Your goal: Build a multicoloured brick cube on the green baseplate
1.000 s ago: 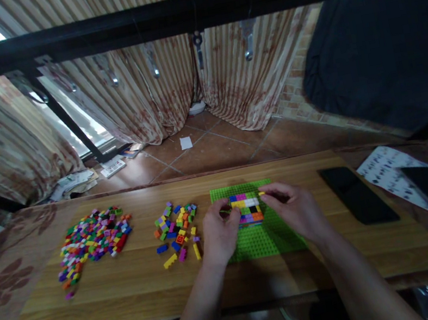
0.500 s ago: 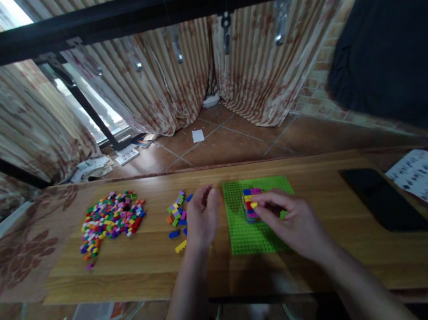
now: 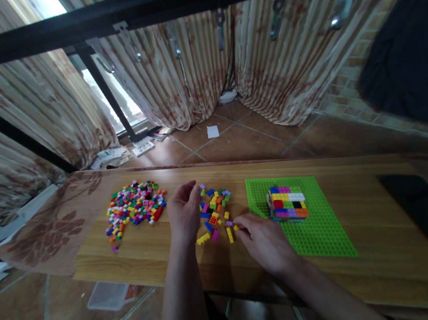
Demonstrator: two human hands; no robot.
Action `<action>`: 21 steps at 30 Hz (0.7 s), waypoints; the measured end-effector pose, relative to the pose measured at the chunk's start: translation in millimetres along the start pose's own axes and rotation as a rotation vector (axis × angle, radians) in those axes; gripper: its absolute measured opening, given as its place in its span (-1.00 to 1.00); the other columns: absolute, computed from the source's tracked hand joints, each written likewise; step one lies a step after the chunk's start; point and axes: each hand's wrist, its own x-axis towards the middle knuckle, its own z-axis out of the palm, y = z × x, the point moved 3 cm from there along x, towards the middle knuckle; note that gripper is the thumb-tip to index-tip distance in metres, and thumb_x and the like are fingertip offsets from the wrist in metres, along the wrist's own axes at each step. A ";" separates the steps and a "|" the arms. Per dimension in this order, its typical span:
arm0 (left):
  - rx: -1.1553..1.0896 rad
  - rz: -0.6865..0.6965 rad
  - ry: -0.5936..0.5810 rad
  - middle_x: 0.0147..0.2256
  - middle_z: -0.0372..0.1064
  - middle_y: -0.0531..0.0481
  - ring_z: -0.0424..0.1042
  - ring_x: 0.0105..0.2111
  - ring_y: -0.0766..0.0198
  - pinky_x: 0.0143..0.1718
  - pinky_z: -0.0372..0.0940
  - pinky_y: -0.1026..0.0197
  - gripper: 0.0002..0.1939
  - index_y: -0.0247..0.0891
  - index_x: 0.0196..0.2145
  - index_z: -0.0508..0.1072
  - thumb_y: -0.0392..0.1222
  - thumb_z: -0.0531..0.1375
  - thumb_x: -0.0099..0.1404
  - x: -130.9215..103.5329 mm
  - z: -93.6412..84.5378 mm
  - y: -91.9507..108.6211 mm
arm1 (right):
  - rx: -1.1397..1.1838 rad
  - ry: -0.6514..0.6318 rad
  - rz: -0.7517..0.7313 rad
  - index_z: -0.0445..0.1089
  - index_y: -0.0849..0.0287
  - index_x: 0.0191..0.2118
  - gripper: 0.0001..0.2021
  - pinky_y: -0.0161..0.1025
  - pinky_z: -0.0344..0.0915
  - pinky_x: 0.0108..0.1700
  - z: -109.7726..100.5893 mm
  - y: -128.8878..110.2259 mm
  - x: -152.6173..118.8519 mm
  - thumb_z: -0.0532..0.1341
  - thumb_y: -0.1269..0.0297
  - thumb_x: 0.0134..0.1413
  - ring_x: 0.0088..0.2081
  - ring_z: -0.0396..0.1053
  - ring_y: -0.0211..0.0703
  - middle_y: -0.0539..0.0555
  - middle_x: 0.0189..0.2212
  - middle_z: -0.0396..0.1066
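Two hands, left (image 3: 184, 213) and right (image 3: 262, 240), hover loosely curled, empty, over one small brick pile (image 3: 215, 214).

Your left hand (image 3: 184, 212) at the near edge of the small brick scatter (image 3: 215, 215), fingers curled, your right hand (image 3: 263, 239) with fingertips at its loose yellow pieces, stacked brick block (image 3: 287, 203) on the green baseplate (image 3: 318, 235), large brick pile (image 3: 134, 210) to the left, wooden tabletop (image 3: 381, 263).
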 end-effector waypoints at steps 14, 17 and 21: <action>0.102 -0.028 0.017 -0.46 0.48 -0.06 0.38 -0.49 0.30 -0.42 0.25 0.28 -0.69 -0.36 -0.28 0.54 -0.17 0.27 -0.02 13.6 -34.2 -9.5 | 0.064 0.106 0.000 0.47 0.12 -0.22 -0.79 -0.25 0.26 -0.15 1.7 4.0 18.6 0.09 0.45 0.21 -0.23 0.43 -0.15 0.04 -0.29 0.48; 0.298 -0.014 -0.057 -0.57 0.44 0.00 0.33 -0.54 0.30 -0.48 0.18 0.30 -0.85 -0.30 -0.46 0.55 -0.26 0.25 -0.06 13.2 -37.5 -15.9 | 0.039 0.066 -0.003 0.49 0.09 -0.17 -0.76 -0.26 0.25 -0.15 3.3 2.1 24.9 0.09 0.46 0.22 -0.20 0.42 -0.15 0.04 -0.26 0.46; 0.538 0.044 -0.185 -0.64 0.41 0.02 0.31 -0.56 0.29 -0.48 0.15 0.30 -0.92 -0.27 -0.61 0.52 -0.34 0.20 -0.07 5.7 -33.2 -17.5 | 0.014 0.009 -0.031 0.49 0.03 -0.12 -0.74 -0.27 0.24 -0.17 5.0 0.3 33.2 0.10 0.43 0.22 -0.18 0.41 -0.17 0.03 -0.21 0.44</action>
